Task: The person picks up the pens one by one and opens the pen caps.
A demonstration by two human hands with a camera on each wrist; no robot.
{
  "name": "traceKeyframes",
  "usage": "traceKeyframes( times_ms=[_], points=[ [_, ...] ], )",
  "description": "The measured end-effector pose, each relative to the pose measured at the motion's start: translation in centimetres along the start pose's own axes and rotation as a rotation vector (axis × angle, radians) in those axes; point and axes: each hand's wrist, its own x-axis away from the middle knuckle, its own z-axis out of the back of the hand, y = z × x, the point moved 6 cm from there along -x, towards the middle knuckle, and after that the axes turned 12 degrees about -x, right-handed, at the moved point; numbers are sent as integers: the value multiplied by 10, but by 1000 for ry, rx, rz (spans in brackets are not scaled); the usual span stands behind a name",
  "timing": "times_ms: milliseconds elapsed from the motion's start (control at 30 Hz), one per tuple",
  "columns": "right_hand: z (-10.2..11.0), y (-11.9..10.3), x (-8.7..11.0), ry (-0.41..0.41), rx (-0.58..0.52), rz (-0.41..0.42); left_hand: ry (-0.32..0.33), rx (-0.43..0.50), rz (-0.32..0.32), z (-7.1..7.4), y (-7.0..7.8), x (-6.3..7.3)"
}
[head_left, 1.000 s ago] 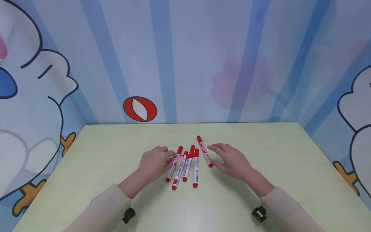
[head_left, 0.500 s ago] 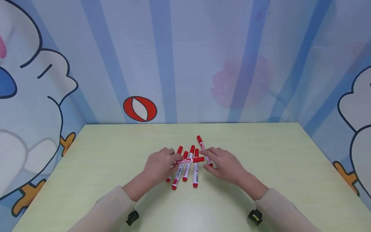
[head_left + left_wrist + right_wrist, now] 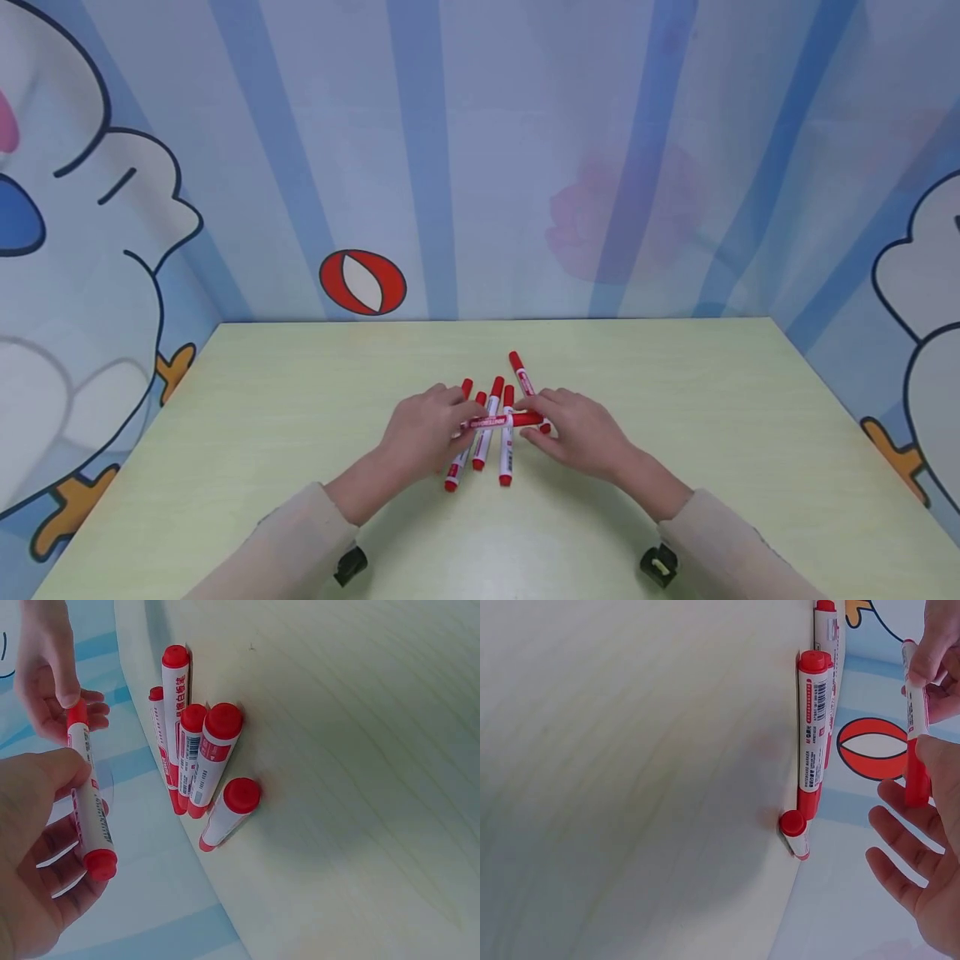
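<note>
My left hand (image 3: 423,429) pinches the white body of a red-capped whiteboard marker (image 3: 491,422), held level above the others. My right hand (image 3: 581,429) has its thumb and index finger at the red cap of this same marker. In the right wrist view the thumb presses the cap (image 3: 916,776) while the other fingers spread loosely. Beneath lie several more red-and-white markers (image 3: 507,454), side by side with caps pointing away. A separate marker (image 3: 519,371) lies slanted behind the right hand, partly covered by it. The left hand hides part of the leftmost marker (image 3: 467,387).
The pale wood-grain table (image 3: 300,375) runs back to a blue striped backdrop (image 3: 495,167) with cartoon figures. Black wrist devices hang under both sleeves, the left one (image 3: 350,567) and the right one (image 3: 660,567), close over the table.
The left hand has carried its marker to the right and slightly nearer the person. The right hand has moved left and now grips the cap end. The markers on the table stay put.
</note>
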Motion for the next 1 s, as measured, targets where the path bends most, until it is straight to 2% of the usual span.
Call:
traceKeyframes(
  times_ms=[167,400,600,767,1000],
  points=[
    [0,0,0,8,-48,23,22,28,-7,0,2,-1],
    [5,3,3,48,-120,6,4,79,24,-1,-1,-1],
    [7,7,5,86,-137,-20,-24,93,67,-4,-7,-1],
    [6,9,5,96,-135,-20,-45,110,75,-6,-8,0],
    [7,10,6,103,-132,-25,-18,110,66,-5,-7,-1]
  ],
)
